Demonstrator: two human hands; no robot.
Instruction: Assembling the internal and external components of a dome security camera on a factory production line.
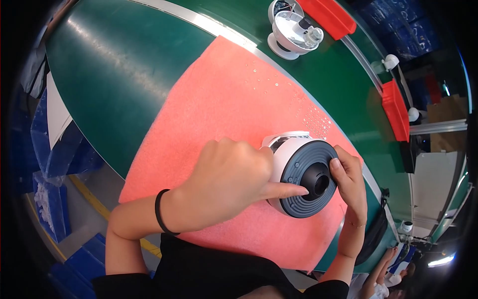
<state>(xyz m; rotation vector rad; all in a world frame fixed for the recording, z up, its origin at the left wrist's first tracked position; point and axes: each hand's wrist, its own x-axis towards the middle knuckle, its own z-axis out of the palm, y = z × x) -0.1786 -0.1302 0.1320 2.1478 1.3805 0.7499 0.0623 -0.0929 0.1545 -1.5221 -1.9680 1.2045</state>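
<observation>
Pink cloth [199, 119]: spread on a green table [114, 65], under both hands.
Round device [298, 174]: over the cloth's right part, between the hands; white housing, dark grey ridged face tilted up toward the wearer, black raised centre.
Left hand [229, 172]: fingers curled beside the housing, thumb stretched across the face to the black centre; whether the fingers grip anything, I cannot tell.
Right hand [350, 177]: holding the device's right edge, thumb on the rim.
Small rings [317, 122]: scattered on the cloth, beyond the device.
Far side: an open white bowl-shaped assembly [287, 35] near a red bin [331, 19].
</observation>
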